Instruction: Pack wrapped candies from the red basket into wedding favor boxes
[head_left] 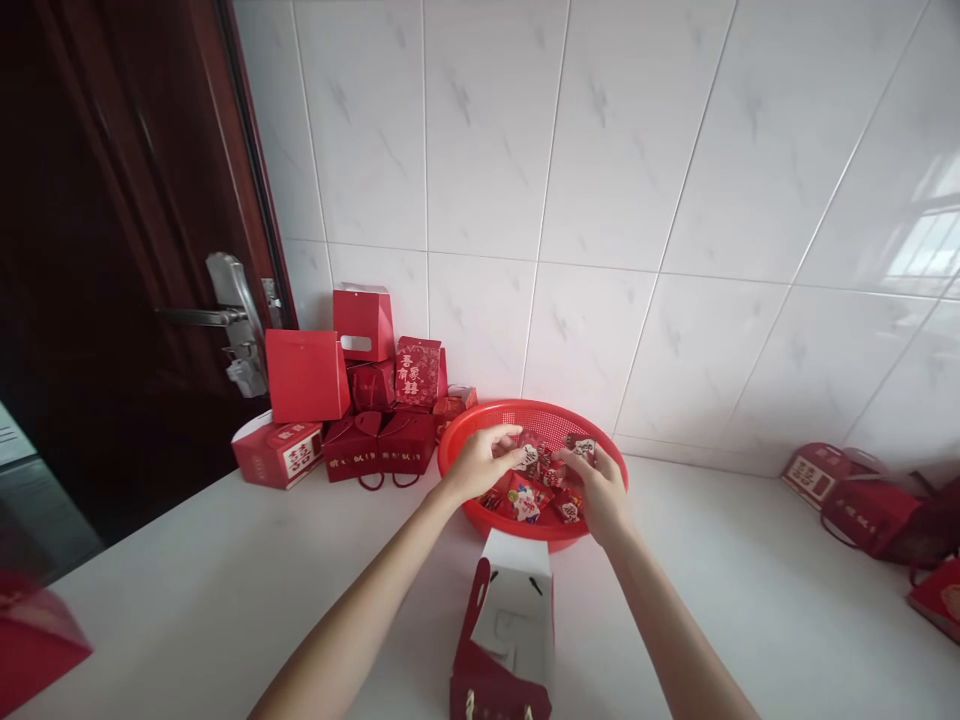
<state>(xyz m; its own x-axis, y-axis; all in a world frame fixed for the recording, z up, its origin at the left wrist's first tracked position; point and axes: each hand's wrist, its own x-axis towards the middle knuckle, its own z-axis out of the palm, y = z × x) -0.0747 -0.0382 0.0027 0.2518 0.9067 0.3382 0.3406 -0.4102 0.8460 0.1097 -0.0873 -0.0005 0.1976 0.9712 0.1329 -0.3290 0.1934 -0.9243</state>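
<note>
A red plastic basket [541, 408] with perforated sides stands against the tiled wall and holds several small red wrapped packets [527, 497]. Over its left part, my left hand [487, 462] pinches a small red-and-white packet [528, 456] between thumb and fingers. My right hand [600, 490] is over the basket's right side, its fingers closed on another small packet [583, 449]. Between my forearms, just in front of the basket, an open dark red box [514, 625] with a white inside lies with its flaps spread.
Several red gift boxes [307, 375] are stacked at the left by the wall, near a dark door [142, 150] with a metal handle. More red boxes [874, 510] sit at the right edge. A blurred red box [37, 645] is at the lower left of the white table [300, 570].
</note>
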